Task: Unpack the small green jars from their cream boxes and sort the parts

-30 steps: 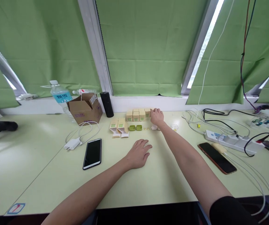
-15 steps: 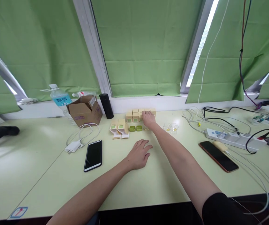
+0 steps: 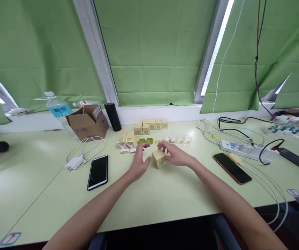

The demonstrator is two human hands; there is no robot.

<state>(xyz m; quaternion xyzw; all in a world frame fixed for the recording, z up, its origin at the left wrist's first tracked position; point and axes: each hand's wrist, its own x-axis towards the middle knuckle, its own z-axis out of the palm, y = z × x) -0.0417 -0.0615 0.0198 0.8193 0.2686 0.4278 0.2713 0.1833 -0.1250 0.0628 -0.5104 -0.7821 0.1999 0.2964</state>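
Note:
A small tan cardboard box (image 3: 158, 159) is in my right hand (image 3: 176, 153), gripped from its right side just in front of me. My left hand (image 3: 139, 162) is close on the box's left, thumb and fingers apart, with a gap between. Behind, several matching small boxes (image 3: 151, 124) stand grouped near the wall. Two opened boxes (image 3: 125, 140) lie to the left, flaps toward me. Beside them are two green containers (image 3: 146, 141), tiny yellowish pieces (image 3: 157, 141), small white parts (image 3: 172, 140) and clear containers (image 3: 184, 139) in a row.
On the left are a phone (image 3: 98, 172), a white charger (image 3: 75, 162), a brown carton (image 3: 88, 125), a black cylinder (image 3: 113, 117) and a large water bottle (image 3: 58, 108). To the right are another phone (image 3: 232, 168), a power strip (image 3: 248, 151) and loose cables.
My right hand has come back from the group of boxes with one box in it. My left hand has moved up and left, opening beside that box. The view has shifted slightly.

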